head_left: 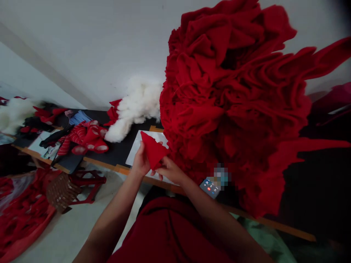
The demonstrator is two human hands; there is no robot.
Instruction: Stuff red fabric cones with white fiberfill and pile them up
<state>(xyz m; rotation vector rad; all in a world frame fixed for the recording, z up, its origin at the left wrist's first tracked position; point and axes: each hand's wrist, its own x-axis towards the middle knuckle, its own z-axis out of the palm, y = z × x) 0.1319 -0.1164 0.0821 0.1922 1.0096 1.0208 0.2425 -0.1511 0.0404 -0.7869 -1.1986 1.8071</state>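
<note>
Between my two hands is a small red triangular fabric piece [153, 150], its point up and to the left. My left hand [141, 162] grips its left side, with the thumb along the edge and some fingers behind it. At the lower right corner, my right hand [170, 170] has its fingers closed on the cloth. Beneath them lies a white sheet [134, 148] on the dark table. A tall heap of red fabric pieces [203, 109] rises just beyond and to the right of my hands.
White stuffing [139, 100] sits left of the heap, near the wall. Red striped stuffed toys [90, 137] lie further left. A lit phone [211, 187] rests near the table's front edge. On the floor at left are a stool [86, 186] and a pile of red pieces [30, 210].
</note>
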